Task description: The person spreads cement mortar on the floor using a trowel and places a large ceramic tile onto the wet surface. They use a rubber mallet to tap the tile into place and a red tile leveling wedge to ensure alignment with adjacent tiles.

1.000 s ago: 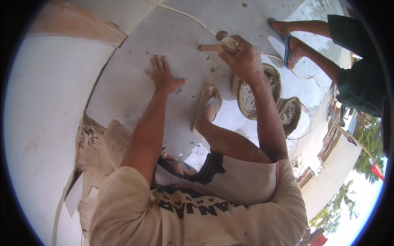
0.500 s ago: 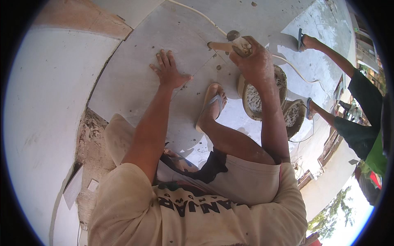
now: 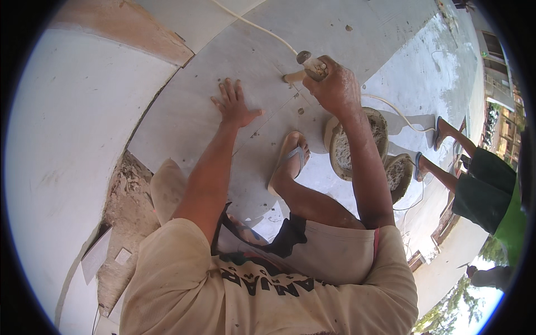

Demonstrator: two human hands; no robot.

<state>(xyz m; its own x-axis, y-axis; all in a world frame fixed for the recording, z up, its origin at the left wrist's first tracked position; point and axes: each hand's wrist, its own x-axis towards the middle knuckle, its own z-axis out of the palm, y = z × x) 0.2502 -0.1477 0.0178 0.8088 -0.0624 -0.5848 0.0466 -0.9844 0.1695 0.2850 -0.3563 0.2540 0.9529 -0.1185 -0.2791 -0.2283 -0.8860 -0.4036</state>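
Observation:
My left hand (image 3: 235,109) lies flat on a large grey floor tile (image 3: 184,106), fingers spread, close to a thin seam. Above the tiles, my right hand (image 3: 338,92) is closed around a mortar-smeared mallet-like tool (image 3: 317,68). A dark round end and a tan cylindrical part stick out of the grip to the left; the fingers hide the rest. Below my right forearm stands a bucket of grey mortar (image 3: 341,148), partly covered by the arm. Beside it is a second mortar bucket (image 3: 397,173). My sandalled foot (image 3: 293,156) rests on the tiles between both arms.
A pale cable (image 3: 262,32) runs across the tiles and past my right hand. At left is a white wall (image 3: 72,111), with rough broken ground (image 3: 131,206) along its base. Another person in dark shorts (image 3: 484,190) stands at right near the buckets. Small crumbs dot the tiles.
My right hand and the tool have shifted slightly left in the picture. My left hand stays on the tile. The other person's farther foot has moved down and closer to the buckets.

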